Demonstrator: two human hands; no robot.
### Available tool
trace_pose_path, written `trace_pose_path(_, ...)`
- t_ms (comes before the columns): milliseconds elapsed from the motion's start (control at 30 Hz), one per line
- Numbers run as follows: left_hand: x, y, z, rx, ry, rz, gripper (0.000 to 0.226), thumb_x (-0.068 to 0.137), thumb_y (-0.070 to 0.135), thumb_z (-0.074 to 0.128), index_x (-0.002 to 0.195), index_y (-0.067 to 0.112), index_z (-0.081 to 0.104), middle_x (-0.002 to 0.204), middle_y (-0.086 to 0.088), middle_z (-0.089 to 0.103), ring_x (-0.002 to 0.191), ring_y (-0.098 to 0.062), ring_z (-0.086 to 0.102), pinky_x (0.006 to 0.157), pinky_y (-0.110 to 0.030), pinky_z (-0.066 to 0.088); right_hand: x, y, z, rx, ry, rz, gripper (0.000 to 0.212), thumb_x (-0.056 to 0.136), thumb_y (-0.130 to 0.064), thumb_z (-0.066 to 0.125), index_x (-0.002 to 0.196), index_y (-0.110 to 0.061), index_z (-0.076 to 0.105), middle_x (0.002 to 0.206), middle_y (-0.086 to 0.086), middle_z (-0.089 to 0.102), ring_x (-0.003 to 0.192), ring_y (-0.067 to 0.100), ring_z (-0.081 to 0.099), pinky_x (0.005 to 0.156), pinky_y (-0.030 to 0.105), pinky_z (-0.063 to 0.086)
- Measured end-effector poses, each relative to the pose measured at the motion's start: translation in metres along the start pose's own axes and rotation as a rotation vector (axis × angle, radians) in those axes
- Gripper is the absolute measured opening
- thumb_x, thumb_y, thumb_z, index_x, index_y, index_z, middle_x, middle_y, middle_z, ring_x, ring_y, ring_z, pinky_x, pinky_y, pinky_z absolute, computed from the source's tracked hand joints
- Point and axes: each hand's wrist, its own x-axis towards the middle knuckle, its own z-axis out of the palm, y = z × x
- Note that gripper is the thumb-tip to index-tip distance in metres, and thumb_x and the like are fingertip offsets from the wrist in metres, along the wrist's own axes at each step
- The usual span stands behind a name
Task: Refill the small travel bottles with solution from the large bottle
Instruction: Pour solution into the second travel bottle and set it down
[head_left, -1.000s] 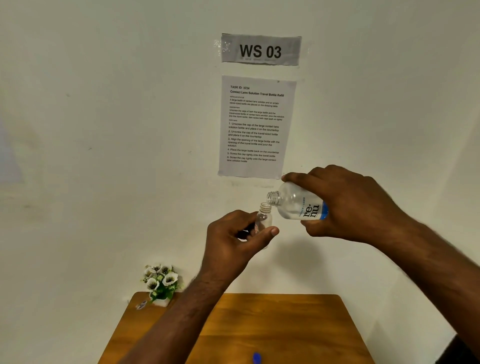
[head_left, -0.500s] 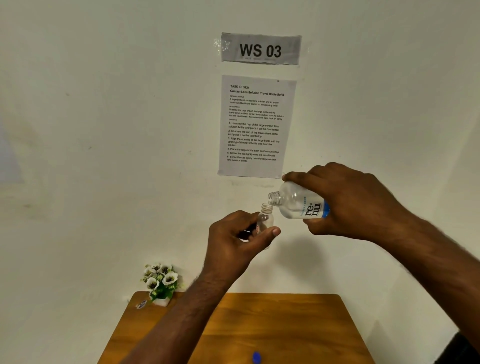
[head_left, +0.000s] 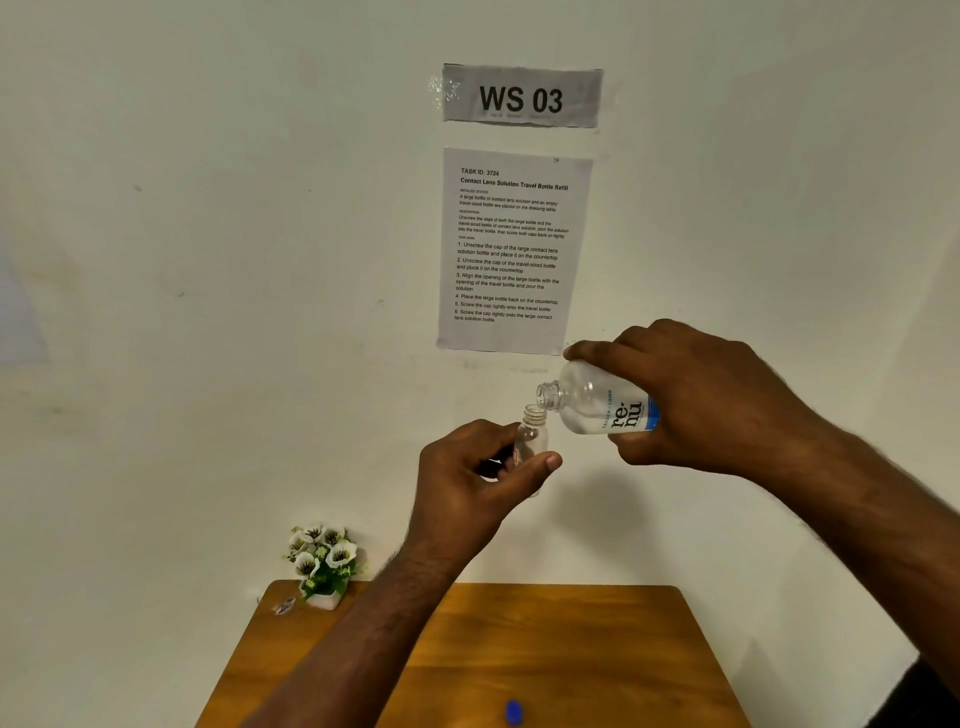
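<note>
Two hands are up in front of the wall (head_left: 208, 260), left hand (head_left: 467, 483) curled round the upright small bottle (head_left: 531, 436), right hand (head_left: 696, 400) gripping the big bottle (head_left: 597, 402) tipped sideways, mouth just above the small one's, over a wooden table (head_left: 571, 649) with a blue cap (head_left: 514, 712) and flowers (head_left: 322, 561).

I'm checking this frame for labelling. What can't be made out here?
Head view only:
- Small travel bottle: lower body hidden by the left hand; fill level unreadable.
- Large bottle: base covered by the right hand; any stream too fine to see.
- Blue cap: partly cut off by the bottom edge.
- Small item beside the flower pot: too small to identify.
</note>
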Motion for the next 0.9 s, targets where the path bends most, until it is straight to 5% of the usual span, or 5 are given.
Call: trace_pose_path(900,0.0027,-0.0046,0.0026,0.018,0.004,-0.001,0.037,0.079,0.049,0.081,0.099,0.018,0.083,0.081,0.003,0.075,0.075,-0.018,0.071,0.065,-0.025,0.059,0.0066,0.0034,0.0034,-0.008,0.0,-0.027,0.088,0.067,-0.051,0.073,0.145,-0.046,0.032,0.115,-0.014,0.059,0.099,0.015,0.053,0.057,0.024,0.035)
